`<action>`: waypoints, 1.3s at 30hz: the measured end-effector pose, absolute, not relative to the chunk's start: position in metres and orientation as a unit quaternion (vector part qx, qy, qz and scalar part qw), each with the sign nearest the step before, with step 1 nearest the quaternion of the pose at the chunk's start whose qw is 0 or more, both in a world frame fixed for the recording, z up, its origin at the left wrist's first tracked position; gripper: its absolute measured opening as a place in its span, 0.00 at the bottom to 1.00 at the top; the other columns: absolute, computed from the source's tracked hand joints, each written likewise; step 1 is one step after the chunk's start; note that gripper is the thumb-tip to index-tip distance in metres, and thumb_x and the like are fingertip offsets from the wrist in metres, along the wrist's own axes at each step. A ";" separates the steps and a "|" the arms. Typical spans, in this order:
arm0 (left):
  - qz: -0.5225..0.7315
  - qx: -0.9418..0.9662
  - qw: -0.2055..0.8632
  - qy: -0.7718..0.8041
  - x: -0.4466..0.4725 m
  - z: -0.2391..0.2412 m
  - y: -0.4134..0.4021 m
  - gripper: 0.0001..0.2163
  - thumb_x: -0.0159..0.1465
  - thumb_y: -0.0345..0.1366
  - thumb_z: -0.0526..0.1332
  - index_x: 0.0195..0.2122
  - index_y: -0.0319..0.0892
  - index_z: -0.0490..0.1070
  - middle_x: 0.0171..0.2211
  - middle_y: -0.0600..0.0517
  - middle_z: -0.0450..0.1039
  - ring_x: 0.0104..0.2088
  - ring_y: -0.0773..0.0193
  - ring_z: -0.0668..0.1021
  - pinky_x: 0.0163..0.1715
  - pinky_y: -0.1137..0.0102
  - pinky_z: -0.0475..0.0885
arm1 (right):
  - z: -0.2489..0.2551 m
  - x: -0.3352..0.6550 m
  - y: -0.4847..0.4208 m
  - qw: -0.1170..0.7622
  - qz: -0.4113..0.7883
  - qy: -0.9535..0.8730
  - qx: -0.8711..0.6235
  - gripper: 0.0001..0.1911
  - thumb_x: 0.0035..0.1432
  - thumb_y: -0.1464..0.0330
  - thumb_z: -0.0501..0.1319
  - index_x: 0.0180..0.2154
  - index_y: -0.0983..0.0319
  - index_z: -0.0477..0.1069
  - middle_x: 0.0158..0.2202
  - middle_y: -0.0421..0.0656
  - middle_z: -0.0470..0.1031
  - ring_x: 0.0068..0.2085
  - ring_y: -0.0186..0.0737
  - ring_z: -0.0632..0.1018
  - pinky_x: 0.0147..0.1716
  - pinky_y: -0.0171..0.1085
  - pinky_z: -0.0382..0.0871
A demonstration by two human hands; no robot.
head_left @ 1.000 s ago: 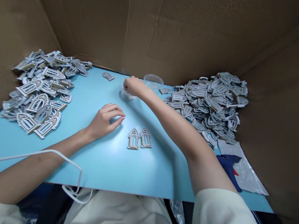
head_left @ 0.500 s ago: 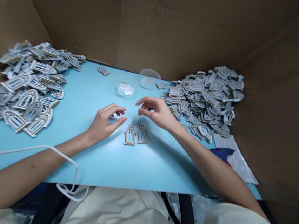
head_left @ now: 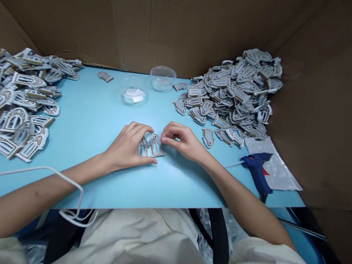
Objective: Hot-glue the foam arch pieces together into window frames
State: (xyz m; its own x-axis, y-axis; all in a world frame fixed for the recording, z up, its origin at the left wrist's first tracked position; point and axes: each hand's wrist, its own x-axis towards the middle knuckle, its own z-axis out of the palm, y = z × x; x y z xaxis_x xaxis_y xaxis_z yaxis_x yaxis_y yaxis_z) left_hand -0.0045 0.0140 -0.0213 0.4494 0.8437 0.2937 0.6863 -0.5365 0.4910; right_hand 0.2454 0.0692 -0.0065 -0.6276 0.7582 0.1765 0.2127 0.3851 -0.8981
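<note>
Two small grey arch-window cutouts [head_left: 152, 145] lie side by side on the light blue table [head_left: 171, 181]. My left hand [head_left: 127, 146] rests on the table with its fingers on the left cutout. My right hand [head_left: 182, 140] touches the right cutout's edge, its fingertips pinched together. A shallow clear dish [head_left: 134, 95] with something white in it sits farther back, beside a clear cup [head_left: 162, 77].
Large heaps of the same cutouts lie at the left [head_left: 18, 92] and back right [head_left: 236, 92]. A blue glue gun [head_left: 258, 169] lies on a plastic bag at the right. Cardboard walls enclose the table. A white cable [head_left: 65, 183] crosses my left forearm.
My right hand drew back from the clear dish to the two cutouts. My left hand slid onto them. The view shifted right and down.
</note>
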 end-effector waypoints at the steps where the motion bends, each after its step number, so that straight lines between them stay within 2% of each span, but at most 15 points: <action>1: 0.243 0.829 0.164 0.476 -0.001 -0.021 0.014 0.39 0.54 0.57 0.82 0.60 0.45 0.70 0.58 0.42 0.80 0.58 0.40 0.78 0.56 0.49 0.75 | -0.006 0.247 0.068 0.289 0.452 -0.786 -0.308 0.08 0.68 0.65 0.66 0.38 0.62 0.81 0.39 0.44 0.78 0.38 0.37 0.76 0.41 0.37 0.69; 3: 0.227 0.817 0.180 0.498 0.007 -0.023 0.011 0.40 0.53 0.55 0.82 0.61 0.46 0.69 0.58 0.43 0.79 0.58 0.39 0.77 0.56 0.49 0.74 | -0.005 0.247 0.065 0.271 0.434 -0.803 -0.306 0.09 0.70 0.69 0.62 0.42 0.62 0.83 0.40 0.45 0.80 0.39 0.38 0.78 0.43 0.38 0.69; 6: 0.228 0.814 0.189 0.500 0.013 -0.025 0.006 0.35 0.57 0.48 0.80 0.61 0.47 0.67 0.58 0.43 0.79 0.60 0.40 0.77 0.56 0.50 0.71 | -0.005 0.246 0.061 0.256 0.405 -0.820 -0.314 0.10 0.69 0.72 0.62 0.45 0.61 0.83 0.38 0.43 0.81 0.38 0.38 0.78 0.43 0.37 0.69; 11: 0.240 0.811 0.206 0.491 0.012 -0.026 0.003 0.33 0.61 0.42 0.77 0.63 0.47 0.65 0.60 0.43 0.79 0.60 0.42 0.76 0.57 0.52 0.69 | -0.007 0.245 0.060 0.246 0.383 -0.842 -0.290 0.09 0.70 0.73 0.61 0.42 0.61 0.82 0.40 0.44 0.82 0.39 0.39 0.78 0.43 0.37 0.69; 20: 0.244 0.818 0.212 0.476 0.008 -0.030 0.006 0.34 0.62 0.42 0.78 0.65 0.47 0.63 0.61 0.43 0.79 0.61 0.42 0.76 0.57 0.53 0.69 | -0.018 0.239 0.059 0.263 0.400 -0.825 -0.299 0.06 0.68 0.74 0.63 0.40 0.62 0.79 0.38 0.42 0.82 0.36 0.36 0.76 0.41 0.35 0.67; 25: 0.236 0.819 0.216 0.477 0.008 -0.031 0.006 0.35 0.62 0.44 0.78 0.65 0.48 0.62 0.61 0.42 0.79 0.61 0.42 0.75 0.58 0.53 0.68 | -0.020 0.237 0.058 0.236 0.394 -0.834 -0.306 0.05 0.69 0.73 0.62 0.39 0.61 0.77 0.37 0.42 0.79 0.36 0.37 0.74 0.42 0.36 0.67; 29: 0.232 0.823 0.213 0.474 0.008 -0.030 0.007 0.35 0.63 0.46 0.78 0.66 0.48 0.62 0.61 0.43 0.78 0.60 0.42 0.75 0.58 0.53 0.68 | -0.016 0.239 0.056 0.226 0.357 -0.855 -0.301 0.03 0.66 0.73 0.64 0.41 0.60 0.74 0.46 0.45 0.75 0.43 0.41 0.75 0.46 0.38 0.69; 30: 0.232 0.823 0.205 0.476 0.007 -0.029 0.007 0.37 0.62 0.48 0.78 0.66 0.47 0.62 0.62 0.42 0.77 0.60 0.42 0.75 0.58 0.52 0.68 | -0.014 0.240 0.055 0.221 0.349 -0.857 -0.308 0.05 0.65 0.73 0.64 0.43 0.60 0.74 0.48 0.46 0.73 0.44 0.42 0.75 0.47 0.39 0.70; 32: 0.226 0.821 0.178 0.493 0.002 -0.026 0.006 0.43 0.57 0.54 0.80 0.68 0.47 0.63 0.62 0.41 0.75 0.60 0.39 0.74 0.57 0.51 0.68 | -0.011 0.241 0.055 0.210 0.344 -0.856 -0.324 0.11 0.63 0.74 0.64 0.47 0.59 0.72 0.51 0.46 0.72 0.46 0.42 0.74 0.49 0.40 0.71; 34: 0.209 0.817 0.146 0.517 -0.004 -0.022 0.003 0.48 0.51 0.59 0.82 0.67 0.46 0.65 0.60 0.39 0.73 0.58 0.36 0.74 0.55 0.49 0.69 | -0.012 0.239 0.056 0.219 0.347 -0.849 -0.333 0.11 0.65 0.72 0.63 0.48 0.59 0.72 0.52 0.47 0.71 0.46 0.43 0.75 0.51 0.42 0.72; 36: 0.185 0.817 0.122 0.532 -0.011 -0.017 0.000 0.44 0.50 0.58 0.82 0.62 0.45 0.70 0.58 0.39 0.72 0.57 0.35 0.73 0.53 0.48 0.69 | -0.015 0.234 0.057 0.236 0.340 -0.848 -0.331 0.11 0.68 0.68 0.64 0.51 0.59 0.74 0.54 0.49 0.72 0.51 0.46 0.75 0.54 0.44 0.72; 39: 0.157 0.819 0.100 0.542 -0.019 -0.012 -0.004 0.32 0.53 0.53 0.82 0.53 0.45 0.75 0.56 0.40 0.72 0.55 0.37 0.73 0.52 0.48 0.70 | -0.021 0.225 0.059 0.204 0.303 -0.870 -0.331 0.21 0.65 0.67 0.68 0.59 0.60 0.74 0.59 0.51 0.71 0.59 0.53 0.73 0.63 0.50 0.69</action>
